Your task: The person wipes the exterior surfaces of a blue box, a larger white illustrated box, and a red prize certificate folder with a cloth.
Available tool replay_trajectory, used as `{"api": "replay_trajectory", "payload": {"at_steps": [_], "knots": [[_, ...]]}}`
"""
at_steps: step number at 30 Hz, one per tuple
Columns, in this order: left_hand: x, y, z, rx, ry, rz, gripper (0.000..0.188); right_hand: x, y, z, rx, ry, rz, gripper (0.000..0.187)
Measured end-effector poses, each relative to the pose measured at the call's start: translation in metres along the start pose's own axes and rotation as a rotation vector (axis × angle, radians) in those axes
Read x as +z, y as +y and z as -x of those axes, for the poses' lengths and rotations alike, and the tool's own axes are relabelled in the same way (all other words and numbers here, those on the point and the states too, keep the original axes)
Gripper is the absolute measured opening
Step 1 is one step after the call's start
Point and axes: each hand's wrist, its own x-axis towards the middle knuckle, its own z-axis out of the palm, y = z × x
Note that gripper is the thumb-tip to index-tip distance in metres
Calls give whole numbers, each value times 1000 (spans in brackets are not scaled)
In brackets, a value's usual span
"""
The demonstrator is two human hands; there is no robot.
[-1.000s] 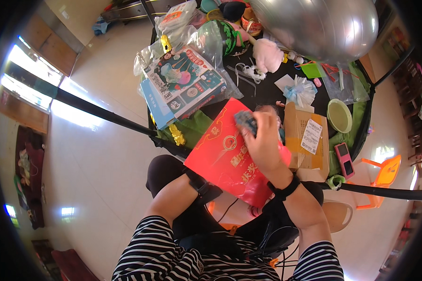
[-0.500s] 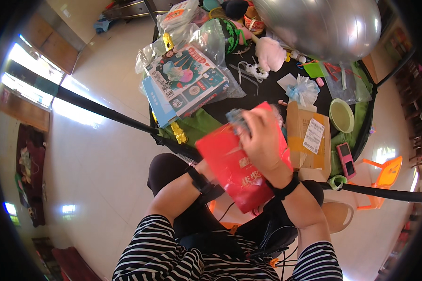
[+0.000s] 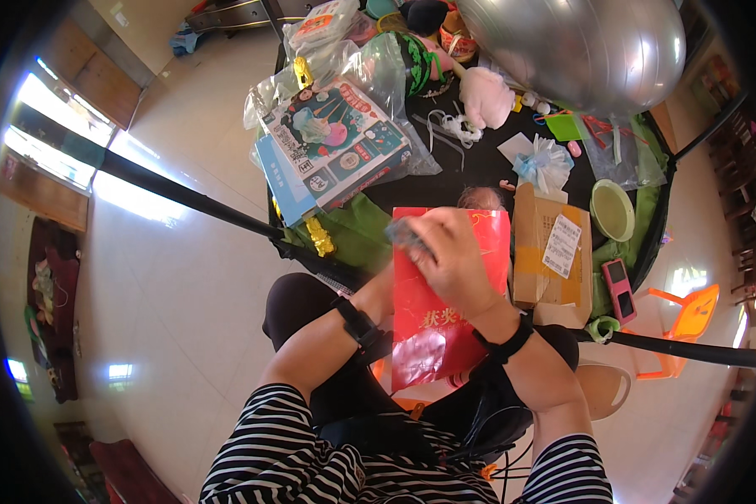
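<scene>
Over my lap a glossy red certificate cover (image 3: 433, 357) with gold lettering is held up, its top edge toward the table. My left hand (image 3: 381, 292) grips it by its left side, the fingers hidden behind it. My right hand (image 3: 449, 252) lies across the upper part of the cover. Bunched in its fingers is a small grey-blue cloth (image 3: 407, 238), slightly blurred, at the cover's upper left edge.
Right of the cover stand a cardboard box (image 3: 529, 244), a pale green bowl (image 3: 611, 208) and a pink device (image 3: 619, 288). A boxed craft kit (image 3: 336, 151) lies at the table's left. A large silver balloon (image 3: 580, 50) bulges over the far right. Black poles frame the table.
The red cover has turned from a slant to nearly upright. My right hand has shifted left with the cloth, reaching the cover's left edge.
</scene>
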Motion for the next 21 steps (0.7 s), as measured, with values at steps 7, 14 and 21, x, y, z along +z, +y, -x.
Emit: {"api": "replay_trajectory", "payload": {"at_steps": [7, 14, 21], "knots": [[4, -5, -4, -81, -107, -122, 38, 3, 2, -6, 41, 95, 100, 37], [15, -8, -4, -65, -154, -215, 39, -13, 15, -5, 101, 15, 57, 35], [-8, -7, -7, 133, -176, -422, 32, -17, 0, -11, -23, -63, 134, 38]]}}
